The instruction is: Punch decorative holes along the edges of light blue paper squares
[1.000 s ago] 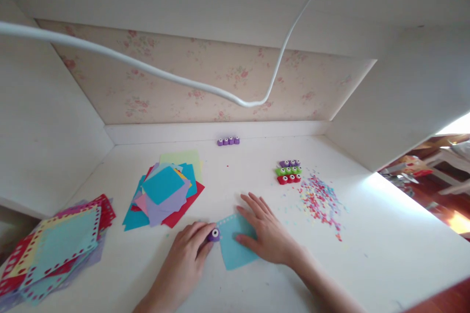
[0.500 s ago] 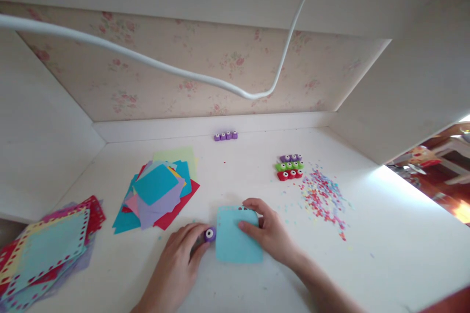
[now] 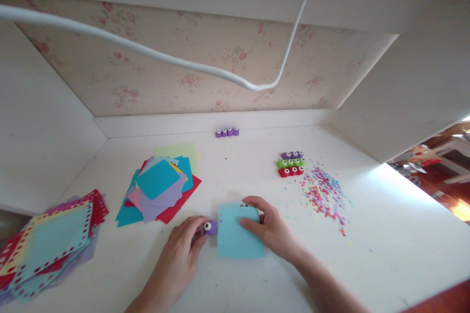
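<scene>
My left hand [image 3: 181, 259] is closed round a small purple hole punch [image 3: 209, 227] on the white desk [image 3: 385, 234]. The punch sits at the left edge of a light blue paper square [image 3: 238, 234], which has a row of punched holes along its top edge. My right hand [image 3: 270, 227] holds that square at its right side, thumb on top and fingers curled over the upper right corner.
A pile of plain coloured paper squares [image 3: 161, 188] lies left of centre. Punched sheets [image 3: 51, 239] are stacked at the far left. Rows of purple, green and red punches [image 3: 291, 164] stand beside a scatter of paper bits [image 3: 325, 198]. More purple punches [image 3: 226, 132] sit at the back. A white cable [image 3: 257, 85] hangs overhead.
The blue square has turned from a tilted position to lie straight. My right hand went from lying flat on it to gripping its right side. The punch stays at its left edge.
</scene>
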`<state>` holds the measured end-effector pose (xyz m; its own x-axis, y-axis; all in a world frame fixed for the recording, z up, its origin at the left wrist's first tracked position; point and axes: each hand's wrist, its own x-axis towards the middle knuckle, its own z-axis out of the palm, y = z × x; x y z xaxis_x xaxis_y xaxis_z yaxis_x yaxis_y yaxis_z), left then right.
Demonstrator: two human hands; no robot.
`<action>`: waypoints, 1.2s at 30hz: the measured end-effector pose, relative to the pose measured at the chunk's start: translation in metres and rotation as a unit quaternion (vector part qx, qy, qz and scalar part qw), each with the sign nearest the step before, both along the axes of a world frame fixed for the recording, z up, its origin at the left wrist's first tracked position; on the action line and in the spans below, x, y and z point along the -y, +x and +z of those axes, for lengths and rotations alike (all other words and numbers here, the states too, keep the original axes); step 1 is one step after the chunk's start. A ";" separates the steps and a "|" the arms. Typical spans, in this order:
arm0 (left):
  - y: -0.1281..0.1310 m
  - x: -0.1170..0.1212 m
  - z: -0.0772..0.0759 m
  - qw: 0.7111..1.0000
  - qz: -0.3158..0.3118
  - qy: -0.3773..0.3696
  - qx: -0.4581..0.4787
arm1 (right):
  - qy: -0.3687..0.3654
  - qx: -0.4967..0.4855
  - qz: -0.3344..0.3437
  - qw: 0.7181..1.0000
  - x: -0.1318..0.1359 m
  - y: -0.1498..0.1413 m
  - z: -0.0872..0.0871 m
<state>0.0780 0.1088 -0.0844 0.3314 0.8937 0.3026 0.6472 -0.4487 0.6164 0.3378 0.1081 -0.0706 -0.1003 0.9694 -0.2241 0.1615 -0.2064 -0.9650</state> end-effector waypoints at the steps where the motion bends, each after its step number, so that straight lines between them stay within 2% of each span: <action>1: 0.000 0.000 0.000 1.000 -0.002 -0.007 0.001 | 0.001 0.002 -0.001 1.000 0.000 0.000 0.000; 7: 0.001 0.000 0.000 1.000 0.000 -0.029 -0.004 | -0.005 -0.020 0.009 1.000 0.001 0.000 0.002; 13: 0.000 -0.001 0.001 0.999 -0.002 -0.038 -0.010 | -0.008 -0.001 0.008 1.000 0.001 -0.001 0.005; 19: 0.000 -0.001 0.001 1.000 -0.001 -0.010 -0.011 | -0.006 0.014 0.015 1.000 0.001 -0.002 0.003; 26: 0.000 0.000 0.002 1.000 -0.003 -0.012 -0.009 | 0.000 0.025 0.010 1.000 0.001 -0.001 0.003; 36: 0.000 -0.002 0.001 0.999 -0.005 0.026 -0.020 | -0.017 0.007 0.013 1.000 0.001 -0.004 0.003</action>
<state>0.0780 0.1112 -0.0832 0.3539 0.8737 0.3339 0.6664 -0.4860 0.5655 0.3340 0.1073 -0.0680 -0.1222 0.9581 -0.2590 0.1813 -0.2350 -0.9549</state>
